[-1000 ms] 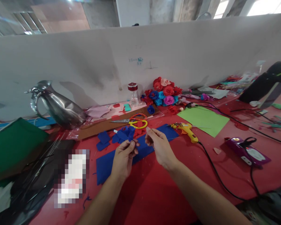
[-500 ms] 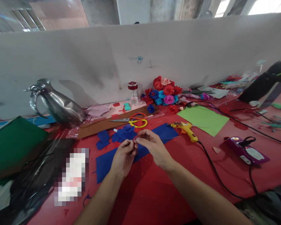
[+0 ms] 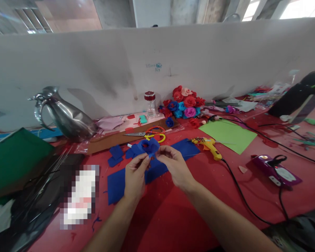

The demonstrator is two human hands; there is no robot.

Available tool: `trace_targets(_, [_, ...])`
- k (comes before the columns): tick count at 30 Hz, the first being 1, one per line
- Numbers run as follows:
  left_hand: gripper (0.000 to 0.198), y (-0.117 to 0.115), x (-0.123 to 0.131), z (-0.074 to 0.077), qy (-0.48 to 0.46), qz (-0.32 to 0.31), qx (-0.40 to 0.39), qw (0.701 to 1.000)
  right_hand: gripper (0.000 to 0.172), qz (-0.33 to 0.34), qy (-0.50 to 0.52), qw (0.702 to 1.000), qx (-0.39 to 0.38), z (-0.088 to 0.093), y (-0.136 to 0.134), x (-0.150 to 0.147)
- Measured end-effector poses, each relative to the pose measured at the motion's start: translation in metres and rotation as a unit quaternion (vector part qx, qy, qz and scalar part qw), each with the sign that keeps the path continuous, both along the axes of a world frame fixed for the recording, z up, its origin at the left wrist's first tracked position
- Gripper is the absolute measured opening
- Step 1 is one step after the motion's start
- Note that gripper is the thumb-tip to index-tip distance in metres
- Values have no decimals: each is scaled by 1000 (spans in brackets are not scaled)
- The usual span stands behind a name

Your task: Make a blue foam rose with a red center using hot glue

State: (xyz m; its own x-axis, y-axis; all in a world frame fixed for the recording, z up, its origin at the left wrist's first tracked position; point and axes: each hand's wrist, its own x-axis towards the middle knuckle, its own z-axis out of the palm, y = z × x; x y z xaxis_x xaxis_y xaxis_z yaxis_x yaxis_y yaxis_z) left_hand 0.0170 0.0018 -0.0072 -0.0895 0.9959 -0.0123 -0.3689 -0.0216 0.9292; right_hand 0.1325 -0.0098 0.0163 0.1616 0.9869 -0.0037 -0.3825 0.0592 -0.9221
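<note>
A small blue fabric flower is held up just above the red table. My left hand pinches it from below with fingers closed. My right hand grips its right side, fingers curled. Under both hands lies a long blue felt sheet, with loose blue felt pieces just behind it. Scissors with orange and yellow handles lie on a brown board beyond the flower.
A yellow glue gun with a black cord lies right of my hands, beside a green sheet. A pile of fabric flowers and a small jar sit against the white partition. A steel jug stands at left, a purple device at right.
My hands came together and lifted; the blue flower now stands up between my fingertips with its face turned toward me, where before the fingers only pinched near each other.
</note>
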Motion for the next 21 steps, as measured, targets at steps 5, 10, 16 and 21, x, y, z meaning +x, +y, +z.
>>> trace_targets(5, [20,0,1,1,22,19,7,1000,13,34,11,999,6,0,-3,-7])
trace_targets(10, [13,-5,1,3,66,12,21,997,19,25,11,1000,4,-5,-4,-10])
trace_targets(16, [12,-7,2,4,74,2,33,997,23,3,-10,1000,2,-10,-4,-10])
trace_targets(21, [16,-7,4,0,82,-1,30,996,23,-1,-33,999,-3,-12,-3,-9])
